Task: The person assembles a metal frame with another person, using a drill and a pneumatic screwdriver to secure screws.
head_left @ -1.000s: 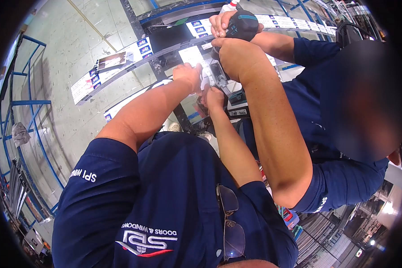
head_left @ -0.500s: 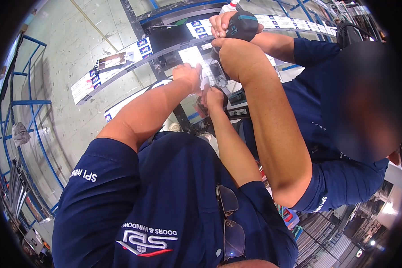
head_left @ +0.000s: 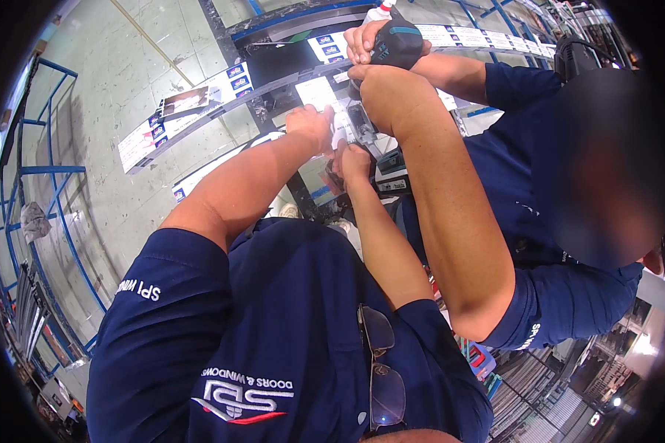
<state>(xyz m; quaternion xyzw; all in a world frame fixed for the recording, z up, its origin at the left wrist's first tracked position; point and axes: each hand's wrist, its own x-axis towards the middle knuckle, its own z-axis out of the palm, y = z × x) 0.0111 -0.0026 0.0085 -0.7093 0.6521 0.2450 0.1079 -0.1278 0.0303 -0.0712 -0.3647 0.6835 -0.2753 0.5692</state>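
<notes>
My left hand [head_left: 309, 127] is closed, fingers bent, beside a white paper label [head_left: 316, 93] on the work; what it grips is hidden. Close by on the right, my right hand [head_left: 355, 162] curls round something dark that I cannot make out. Between them lies a whitish piece [head_left: 341, 133] with small print. A co-worker's hand [head_left: 365, 42] grips a black power tool with a teal stripe [head_left: 400, 44], above a long labelled profile [head_left: 255, 90]. The co-worker's other fist is near my right hand. A black battery pack [head_left: 393, 186] sits beside my right wrist.
The co-worker's forearm [head_left: 451, 199] crosses close to my right arm. Blue metal racks [head_left: 52, 170] stand at the left. Behind the work is a white bottle with a red cap [head_left: 380, 10]. Another labelled strip [head_left: 488, 38] runs toward the upper right. Sunglasses [head_left: 383, 369] hang on my shirt.
Almost nothing differs. The co-worker's arm and the black tool have shifted very slightly; both my hands stay in place.
</notes>
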